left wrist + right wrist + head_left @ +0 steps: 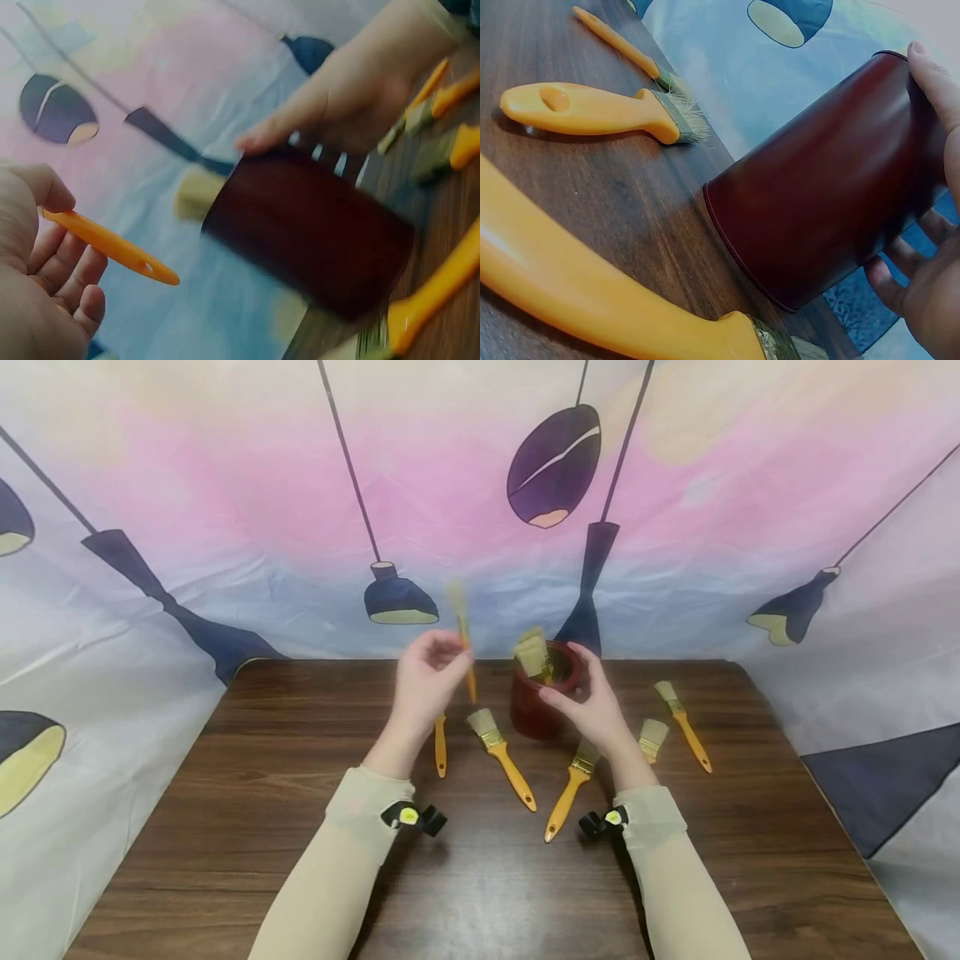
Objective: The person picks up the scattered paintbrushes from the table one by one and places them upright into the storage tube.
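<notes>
at centre frame the left hand (pixel 423 681) pinches a thin orange-handled paintbrush (pixel 465 639), raised and blurred. just right of it, the right hand (pixel 592 702) curls round a dark red cylindrical cup (pixel 536 706) on the brown wooden table (pixel 225 827), one bristle brush (pixel 534 656) inside.

dark wooden table (pixel 225 827), lamp-print backdrop (pixel 225 510)
</notes>
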A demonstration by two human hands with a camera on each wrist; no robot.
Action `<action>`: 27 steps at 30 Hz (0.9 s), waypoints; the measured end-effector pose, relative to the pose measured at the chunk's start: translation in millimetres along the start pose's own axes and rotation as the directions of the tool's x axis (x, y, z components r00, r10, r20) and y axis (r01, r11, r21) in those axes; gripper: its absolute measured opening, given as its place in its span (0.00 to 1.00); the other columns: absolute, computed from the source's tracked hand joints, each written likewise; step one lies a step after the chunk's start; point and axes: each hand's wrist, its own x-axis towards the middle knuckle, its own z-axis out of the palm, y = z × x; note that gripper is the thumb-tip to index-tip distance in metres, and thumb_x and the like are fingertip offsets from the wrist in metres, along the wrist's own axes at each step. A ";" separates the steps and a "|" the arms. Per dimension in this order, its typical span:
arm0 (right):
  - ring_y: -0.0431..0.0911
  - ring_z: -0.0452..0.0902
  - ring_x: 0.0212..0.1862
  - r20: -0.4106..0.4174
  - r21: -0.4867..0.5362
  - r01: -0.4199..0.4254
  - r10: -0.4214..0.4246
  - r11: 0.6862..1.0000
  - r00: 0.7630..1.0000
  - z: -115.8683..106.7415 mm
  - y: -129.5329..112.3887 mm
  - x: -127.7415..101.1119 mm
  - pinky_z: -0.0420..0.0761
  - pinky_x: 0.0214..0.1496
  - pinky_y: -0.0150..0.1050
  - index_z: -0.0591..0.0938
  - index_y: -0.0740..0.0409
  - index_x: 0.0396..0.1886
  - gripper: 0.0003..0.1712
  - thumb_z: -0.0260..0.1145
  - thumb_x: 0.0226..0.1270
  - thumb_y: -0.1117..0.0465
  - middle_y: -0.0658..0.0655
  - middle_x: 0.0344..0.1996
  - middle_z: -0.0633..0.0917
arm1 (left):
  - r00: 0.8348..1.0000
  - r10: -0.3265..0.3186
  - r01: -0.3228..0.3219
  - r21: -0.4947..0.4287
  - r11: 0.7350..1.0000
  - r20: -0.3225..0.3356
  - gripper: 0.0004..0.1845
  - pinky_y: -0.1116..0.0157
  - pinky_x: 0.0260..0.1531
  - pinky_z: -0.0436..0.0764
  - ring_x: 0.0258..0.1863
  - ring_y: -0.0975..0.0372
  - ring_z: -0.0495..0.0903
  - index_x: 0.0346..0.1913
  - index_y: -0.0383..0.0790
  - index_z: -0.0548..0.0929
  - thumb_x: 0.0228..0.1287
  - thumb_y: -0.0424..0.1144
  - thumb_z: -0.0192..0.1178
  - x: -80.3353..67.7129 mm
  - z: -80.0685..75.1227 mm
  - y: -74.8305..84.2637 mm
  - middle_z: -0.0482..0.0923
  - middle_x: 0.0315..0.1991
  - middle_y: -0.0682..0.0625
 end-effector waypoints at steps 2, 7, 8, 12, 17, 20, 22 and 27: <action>0.52 0.65 0.81 0.002 0.008 0.003 -0.003 1.000 1.000 -0.2 0.4 0.3 0.66 0.82 0.59 0.61 0.44 0.87 0.53 0.80 0.70 0.57 0.55 0.82 0.67 | 1.000 0.018 -0.018 -0.023 1.000 0.014 0.10 0.67 0.44 0.85 0.39 0.61 0.84 0.48 0.28 0.83 0.65 0.26 0.69 4.2 14.2 2.3 0.86 0.41 0.46; 0.54 0.67 0.80 -0.001 -0.005 0.004 -0.004 1.000 1.000 -0.8 0.8 0.3 0.66 0.82 0.60 0.60 0.43 0.87 0.53 0.80 0.71 0.55 0.55 0.82 0.68 | 0.998 0.049 -0.048 -0.036 0.998 0.038 0.10 0.65 0.48 0.85 0.42 0.59 0.84 0.48 0.30 0.81 0.67 0.28 0.69 11.7 41.8 6.3 0.86 0.43 0.42; 0.54 0.67 0.79 -0.003 -0.012 0.002 -0.002 1.000 1.000 -0.8 0.9 0.3 0.66 0.82 0.60 0.60 0.43 0.87 0.53 0.80 0.71 0.54 0.55 0.82 0.68 | 0.998 0.054 -0.052 -0.035 0.998 0.037 0.11 0.64 0.49 0.85 0.42 0.58 0.84 0.48 0.30 0.81 0.67 0.28 0.69 12.8 46.0 6.7 0.86 0.43 0.42; 0.54 0.66 0.80 -0.006 -0.025 0.001 -0.001 1.000 1.000 -1.0 1.4 0.5 0.65 0.82 0.61 0.60 0.41 0.88 0.53 0.80 0.71 0.53 0.55 0.82 0.67 | 0.997 0.070 -0.069 -0.043 0.997 0.023 0.11 0.63 0.50 0.85 0.44 0.53 0.85 0.49 0.31 0.80 0.69 0.29 0.70 15.5 59.5 6.3 0.85 0.44 0.40; 0.52 0.66 0.80 -0.001 -0.006 0.000 0.000 1.000 1.000 -1.0 0.2 0.1 0.65 0.83 0.60 0.60 0.43 0.88 0.52 0.79 0.72 0.54 0.54 0.82 0.67 | 0.996 0.082 -0.083 0.035 0.996 0.034 0.11 0.63 0.45 0.85 0.42 0.54 0.85 0.47 0.33 0.81 0.70 0.32 0.72 11.7 68.8 1.2 0.86 0.42 0.42; 0.52 0.66 0.80 -0.001 -0.002 0.003 -0.003 1.000 1.000 -0.3 -0.6 0.4 0.66 0.82 0.60 0.60 0.43 0.87 0.52 0.79 0.72 0.54 0.54 0.82 0.67 | 0.996 0.084 -0.088 0.126 0.988 0.038 0.11 0.62 0.42 0.85 0.38 0.56 0.85 0.45 0.36 0.81 0.69 0.35 0.73 6.0 69.8 -3.1 0.86 0.39 0.44; 0.53 0.66 0.80 0.001 0.000 0.006 -0.006 1.000 1.000 -0.1 -0.2 0.9 0.66 0.82 0.60 0.60 0.43 0.88 0.53 0.80 0.72 0.54 0.54 0.82 0.67 | 0.996 0.079 -0.085 0.184 0.979 0.040 0.11 0.61 0.40 0.85 0.36 0.57 0.84 0.44 0.38 0.82 0.67 0.36 0.74 2.2 69.8 -6.5 0.87 0.38 0.47; 0.53 0.66 0.80 0.000 0.000 0.000 0.000 1.000 1.000 0.0 0.5 0.5 0.66 0.82 0.60 0.59 0.43 0.88 0.53 0.80 0.71 0.54 0.54 0.82 0.67 | 0.997 0.049 -0.064 0.279 0.958 0.062 0.11 0.61 0.40 0.85 0.36 0.60 0.84 0.43 0.43 0.82 0.67 0.40 0.74 -5.6 69.6 -13.9 0.87 0.37 0.51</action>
